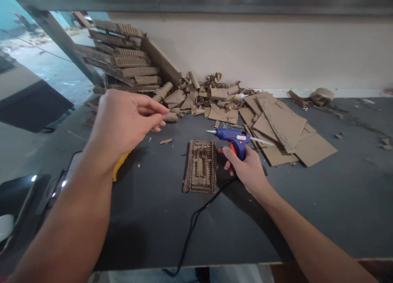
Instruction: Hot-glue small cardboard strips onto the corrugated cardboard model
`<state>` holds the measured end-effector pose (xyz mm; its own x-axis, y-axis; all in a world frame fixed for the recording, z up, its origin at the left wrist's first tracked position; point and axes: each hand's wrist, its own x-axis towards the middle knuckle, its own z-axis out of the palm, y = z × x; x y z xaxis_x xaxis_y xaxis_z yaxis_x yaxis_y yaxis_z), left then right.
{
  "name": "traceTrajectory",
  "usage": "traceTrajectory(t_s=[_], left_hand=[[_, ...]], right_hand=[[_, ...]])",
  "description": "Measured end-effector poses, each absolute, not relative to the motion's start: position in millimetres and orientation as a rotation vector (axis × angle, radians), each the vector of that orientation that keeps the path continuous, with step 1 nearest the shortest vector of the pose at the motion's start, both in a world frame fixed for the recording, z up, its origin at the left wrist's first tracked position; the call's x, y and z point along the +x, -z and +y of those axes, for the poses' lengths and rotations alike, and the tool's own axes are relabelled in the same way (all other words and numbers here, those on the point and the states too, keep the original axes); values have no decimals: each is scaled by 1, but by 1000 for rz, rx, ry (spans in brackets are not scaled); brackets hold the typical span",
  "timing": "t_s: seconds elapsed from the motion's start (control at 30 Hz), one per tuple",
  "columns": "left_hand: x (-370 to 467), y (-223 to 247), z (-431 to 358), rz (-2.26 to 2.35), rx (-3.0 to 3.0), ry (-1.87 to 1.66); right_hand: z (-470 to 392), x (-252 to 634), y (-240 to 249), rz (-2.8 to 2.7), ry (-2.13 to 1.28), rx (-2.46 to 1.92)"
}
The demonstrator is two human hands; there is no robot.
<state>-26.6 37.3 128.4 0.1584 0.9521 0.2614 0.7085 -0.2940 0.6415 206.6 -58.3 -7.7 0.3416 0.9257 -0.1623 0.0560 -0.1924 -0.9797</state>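
My right hand (247, 166) is wrapped round the handle of a blue glue gun (235, 136) with an orange trigger. Its metal nozzle points left, and a glue stick juts from its back. My left hand (129, 115) hovers at the left with thumb and fingertips pinched together; whatever they hold, if anything, is too small to name. Between the hands a rectangular piece of layered corrugated cardboard (201, 166) lies flat on the dark table (153, 234). A thin strand shows faintly near my left fingertips. Below my left wrist, a yellow object (120, 165) is partly hidden.
Stacked corrugated strips (132, 62) stand at the back left. Cardboard scraps and rolls (199, 97) lie along the wall, with flat sheets (316, 148) to their right. A black cable (193, 221) crosses the front edge. Dark devices (18, 197) are at the left.
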Motion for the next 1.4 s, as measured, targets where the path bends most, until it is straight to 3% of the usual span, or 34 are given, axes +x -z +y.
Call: traceTrajectory(t_s=[0.57, 1.4], left_hand=[[25, -64, 25, 1217, 2554, 27], [25, -50, 44, 1151, 2271, 0]], right_hand=[[-59, 206, 2, -955, -989, -1587], [-58, 207, 6, -907, -1105, -1616]])
